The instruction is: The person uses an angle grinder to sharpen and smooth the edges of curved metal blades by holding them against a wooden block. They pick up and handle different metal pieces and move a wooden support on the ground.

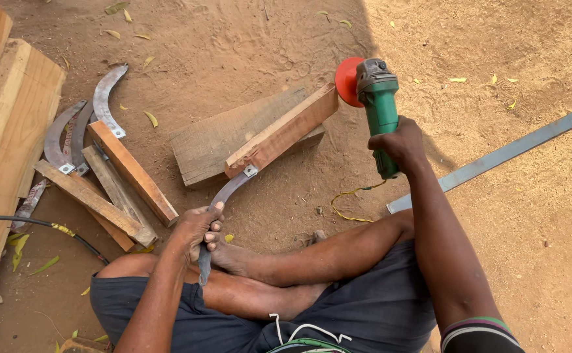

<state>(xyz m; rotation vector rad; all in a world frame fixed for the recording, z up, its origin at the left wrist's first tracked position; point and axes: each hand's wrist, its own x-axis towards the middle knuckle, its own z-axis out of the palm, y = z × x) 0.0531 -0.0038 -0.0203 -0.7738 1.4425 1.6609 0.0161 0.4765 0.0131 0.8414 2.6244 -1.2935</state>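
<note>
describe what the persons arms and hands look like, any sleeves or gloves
Both hands are bare, with no gloves: the left hand and the right hand. Both forearms are uncovered too. No watch or ring shows. Only the right upper arm shows a short sleeve, dark with a banded hem in purple, green and white. The left arm's sleeve is out of view.

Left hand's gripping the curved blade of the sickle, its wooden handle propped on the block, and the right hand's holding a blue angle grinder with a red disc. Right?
Not quite: the angle grinder is green, not blue, as the head view shows. The rest holds: the left hand grips the curved blade, the wooden handle lies on the block, and the right hand holds the grinder with its red disc.
</note>
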